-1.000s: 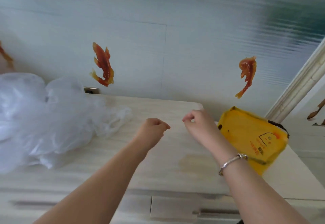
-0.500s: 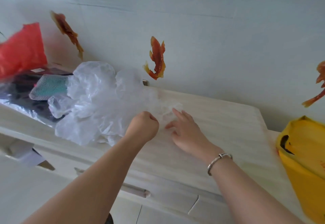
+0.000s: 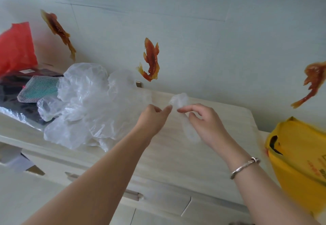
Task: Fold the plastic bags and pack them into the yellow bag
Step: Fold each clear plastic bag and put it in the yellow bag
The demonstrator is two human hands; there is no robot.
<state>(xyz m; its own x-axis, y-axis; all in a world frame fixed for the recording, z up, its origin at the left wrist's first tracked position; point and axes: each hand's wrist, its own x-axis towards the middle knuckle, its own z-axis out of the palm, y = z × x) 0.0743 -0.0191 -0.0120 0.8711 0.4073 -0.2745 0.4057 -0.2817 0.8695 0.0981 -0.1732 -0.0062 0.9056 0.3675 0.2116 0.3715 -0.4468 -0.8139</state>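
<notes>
txt: none legible | yellow bag (image 3: 298, 156) | red print, too blurry to read

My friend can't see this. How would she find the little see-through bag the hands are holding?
Start at the pale wooden cabinet top under the wall with orange fish stickers. Over its middle, the left hand and right hand pinch one small clear plastic bag between them. Unlike the big heap of crumpled clear plastic bags on the left, it is lifted, alone and small.

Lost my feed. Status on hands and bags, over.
Left hand and right hand pinching one clear bag above the table. Pile left, yellow bag right. Nothing blocking.
</notes>
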